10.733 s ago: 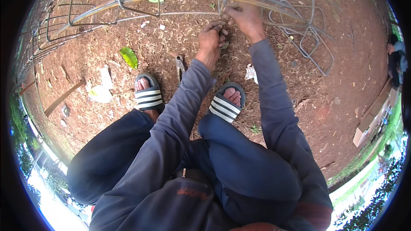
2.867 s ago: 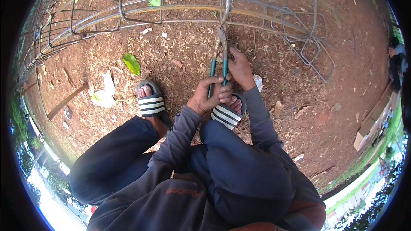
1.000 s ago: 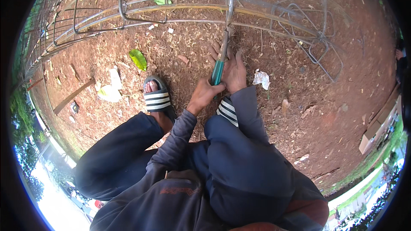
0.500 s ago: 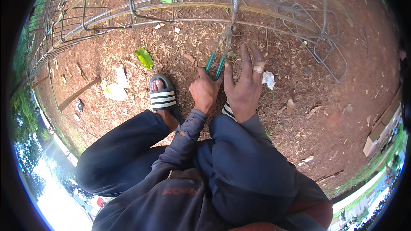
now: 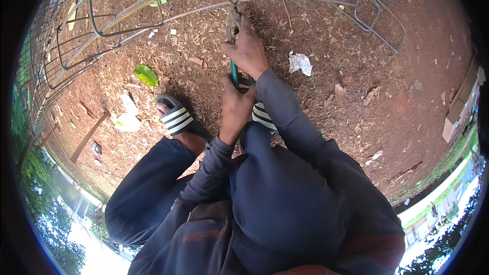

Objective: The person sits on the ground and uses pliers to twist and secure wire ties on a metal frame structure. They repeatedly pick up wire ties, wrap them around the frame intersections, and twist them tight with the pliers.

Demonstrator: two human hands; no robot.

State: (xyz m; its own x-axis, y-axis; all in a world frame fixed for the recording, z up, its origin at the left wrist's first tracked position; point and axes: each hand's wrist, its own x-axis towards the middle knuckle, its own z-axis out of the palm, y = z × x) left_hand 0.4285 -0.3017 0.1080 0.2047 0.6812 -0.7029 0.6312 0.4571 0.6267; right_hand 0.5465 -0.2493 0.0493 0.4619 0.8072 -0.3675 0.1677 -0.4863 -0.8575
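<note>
My left hand is closed around the green handles of a pair of pincers, which points away from me toward a steel rebar cage. Farther up the tool, my right hand reaches to the cage's lower bar, its fingers bent in by the pincers' head, where a stirrup meets the bar. That hand covers most of the head and jaws, so what its fingertips pinch, if anything, is hidden.
The cage spans the far side, with bent rod loops at right. On the brown soil lie a green leaf, crumpled white paper and a wooden strip. My sandalled foot is at left; a cardboard box sits far right.
My right hand, spread open beside the handles before, has moved forward to the pincers' head and closed. The left hand still holds the handles. The whole view has shifted a little.
</note>
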